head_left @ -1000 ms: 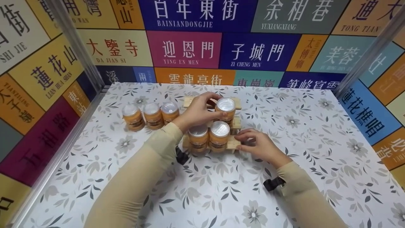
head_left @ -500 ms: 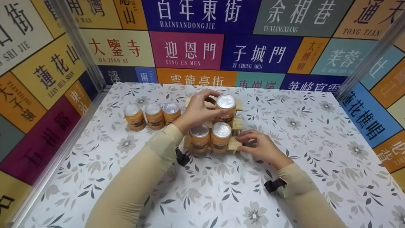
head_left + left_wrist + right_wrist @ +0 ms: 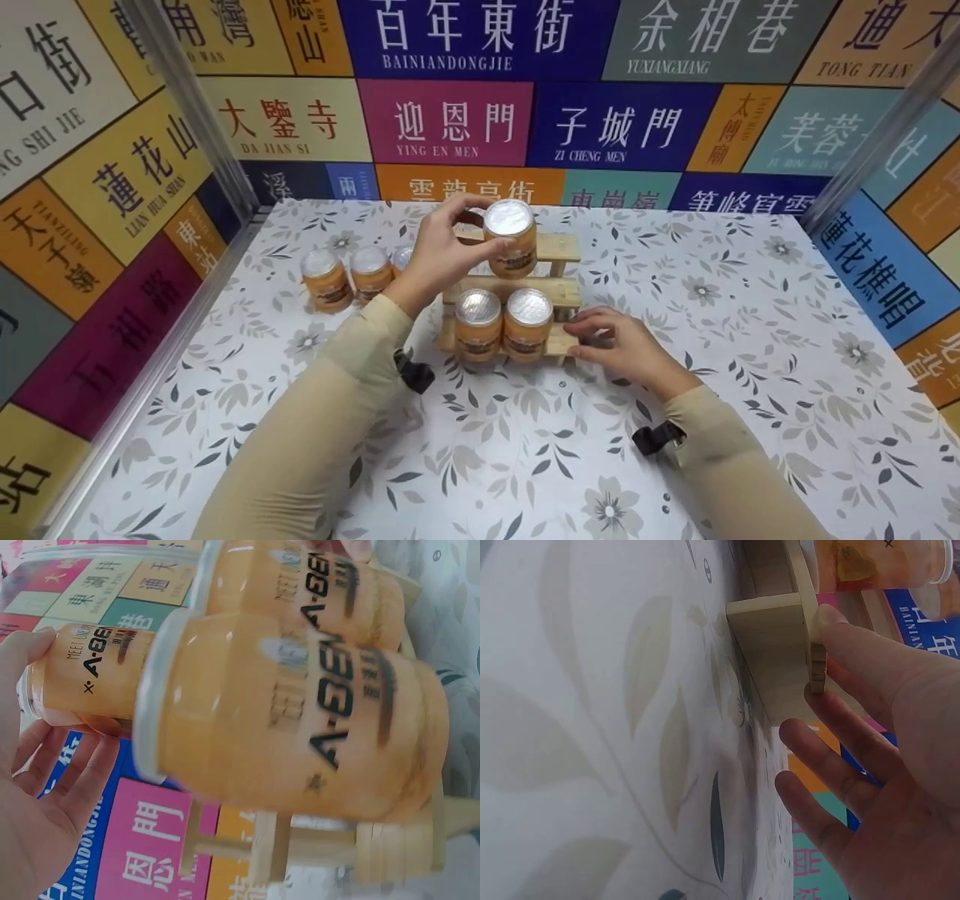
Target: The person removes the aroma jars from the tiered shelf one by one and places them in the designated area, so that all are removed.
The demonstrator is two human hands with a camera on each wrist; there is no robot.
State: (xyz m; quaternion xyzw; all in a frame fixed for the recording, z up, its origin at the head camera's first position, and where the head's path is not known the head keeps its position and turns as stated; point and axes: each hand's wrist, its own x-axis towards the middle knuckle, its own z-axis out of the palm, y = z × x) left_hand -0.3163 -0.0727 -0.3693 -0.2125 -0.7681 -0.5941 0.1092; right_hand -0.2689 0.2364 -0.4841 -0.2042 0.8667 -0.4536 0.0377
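My left hand (image 3: 442, 244) grips an orange can (image 3: 511, 241) with a silver top, thumb in front and fingers behind. The can is upright, overlapping the upper tiers of a stepped wooden rack (image 3: 561, 246) in the head view. On the rack's lowest tier two similar cans stand side by side, a left can (image 3: 478, 334) and a right can (image 3: 527, 334). In the left wrist view the held can (image 3: 94, 671) appears beyond a nearer can (image 3: 292, 720). My right hand (image 3: 630, 349) pinches the right end of the lowest tier, thumb on top of the board (image 3: 816, 637).
Left of the rack, a row of similar cans stands on the table, among them a leftmost can (image 3: 327, 281) and a middle can (image 3: 371, 276); my left hand partly hides another (image 3: 403, 259). A flower-patterned cloth (image 3: 480, 465) covers the table. Printed panels (image 3: 450, 120) enclose it.
My left hand has lifted the can up and to the left, away from the right part of the rack, uncovering the middle tier. The right hand keeps its grip on the rack.
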